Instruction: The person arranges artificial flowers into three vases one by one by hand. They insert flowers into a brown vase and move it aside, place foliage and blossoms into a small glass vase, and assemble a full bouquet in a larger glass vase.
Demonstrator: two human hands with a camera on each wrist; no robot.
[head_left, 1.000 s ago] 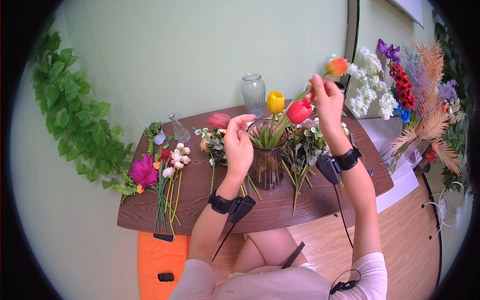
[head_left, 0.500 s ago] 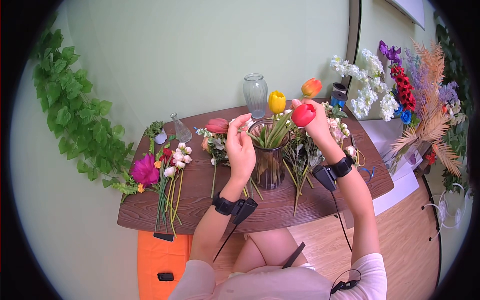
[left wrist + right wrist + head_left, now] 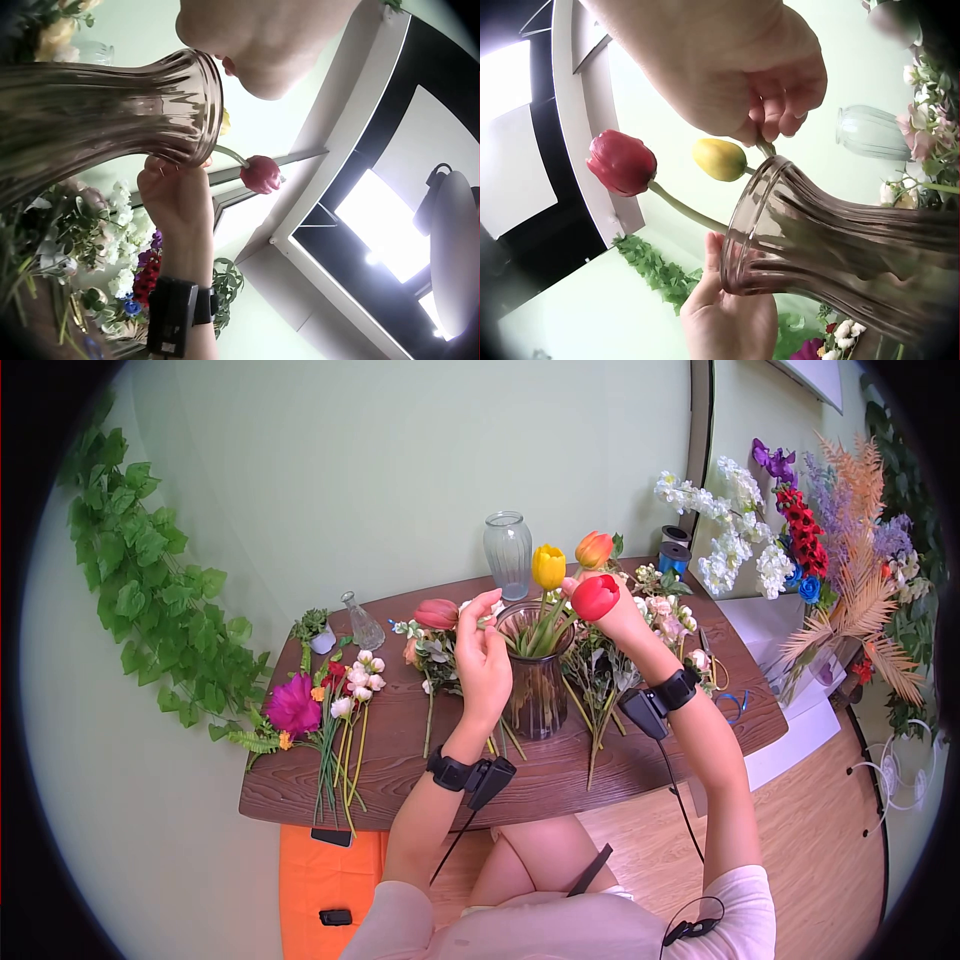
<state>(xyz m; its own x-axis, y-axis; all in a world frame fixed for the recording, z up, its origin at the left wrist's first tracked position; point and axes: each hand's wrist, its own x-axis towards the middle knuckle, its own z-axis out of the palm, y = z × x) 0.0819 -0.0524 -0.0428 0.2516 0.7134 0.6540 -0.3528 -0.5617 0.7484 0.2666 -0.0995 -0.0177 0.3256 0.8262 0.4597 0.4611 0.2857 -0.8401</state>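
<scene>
A ribbed brown-tinted glass vase [image 3: 537,695] stands on the table with a yellow tulip [image 3: 549,567] and a red tulip [image 3: 596,598] rising from it. My right hand [image 3: 780,82] pinches a green stem at the vase's mouth. In the head view that hand is partly behind the red bloom, with an orange tulip [image 3: 594,549] just above it. My left hand [image 3: 483,670] is held up at the vase's left side, fingers relaxed; the right wrist view shows a fingertip right at the rim. Beside it is a dusky pink tulip [image 3: 436,614].
Behind the vase stands a clear glass vase [image 3: 508,555]. Cut flowers lie to the left, with a magenta bloom [image 3: 293,705] and a small glass bottle [image 3: 361,622]. Leafy stems [image 3: 600,695] lie right of the vase. Ribbon spools [image 3: 674,557] stand at the back right.
My right hand has come down and left to the vase's mouth, bringing the orange tulip from the upper right to beside the yellow one. My left hand has barely moved.
</scene>
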